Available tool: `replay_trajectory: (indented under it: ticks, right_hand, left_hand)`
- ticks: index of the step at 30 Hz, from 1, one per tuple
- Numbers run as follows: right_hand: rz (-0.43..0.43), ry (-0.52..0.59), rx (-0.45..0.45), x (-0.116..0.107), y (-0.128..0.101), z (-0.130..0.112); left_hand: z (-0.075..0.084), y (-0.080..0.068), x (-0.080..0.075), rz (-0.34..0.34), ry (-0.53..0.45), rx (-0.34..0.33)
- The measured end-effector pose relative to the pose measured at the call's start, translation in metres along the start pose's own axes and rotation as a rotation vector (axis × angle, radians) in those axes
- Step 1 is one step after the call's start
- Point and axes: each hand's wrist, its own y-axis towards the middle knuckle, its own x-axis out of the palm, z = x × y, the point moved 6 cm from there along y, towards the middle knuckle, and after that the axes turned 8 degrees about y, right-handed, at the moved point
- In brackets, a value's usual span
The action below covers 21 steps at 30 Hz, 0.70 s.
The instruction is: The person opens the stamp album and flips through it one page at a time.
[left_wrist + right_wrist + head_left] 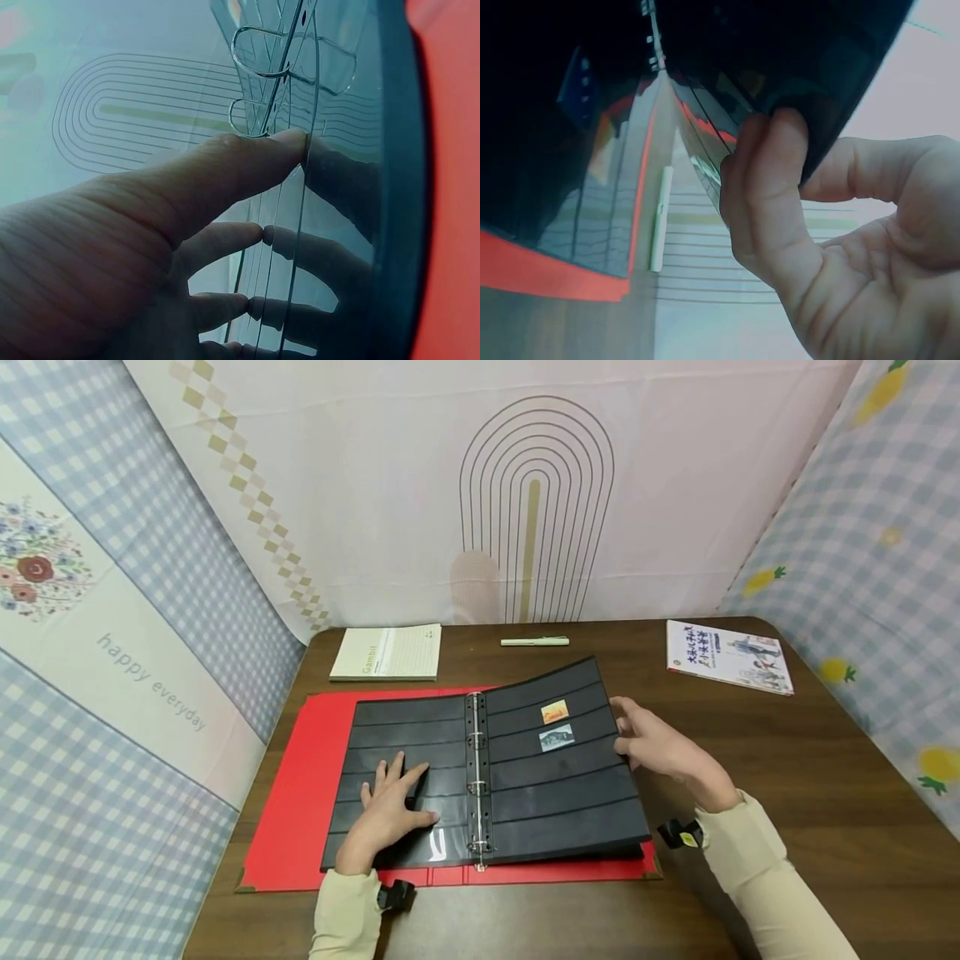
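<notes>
Your right hand (660, 745) pinches the outer edge of the black stock page (562, 768), thumb under and fingers over, and holds that page lifted a little off the stack. Two stamps (556, 725) sit in its upper strips, one above the other. Your left hand (390, 810) lies flat with fingers spread on the left page (405, 735), pressing it down just beside the ring spine (476, 777). Both pages belong to the red binder (288, 802), open on the table (810, 777). Behind it lie a notebook (387, 652), a pale green pen (534, 642) and a booklet (728, 656).
</notes>
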Motion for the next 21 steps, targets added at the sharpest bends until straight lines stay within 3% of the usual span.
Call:
replay_trajectory:
  ticks: [21]
  right_hand:
    - [0.045, 0.059, -0.134, 0.010, -0.004, -0.055]
  left_hand:
    - [-0.001, -0.001, 0.001, -0.001, -0.001, 0.001]
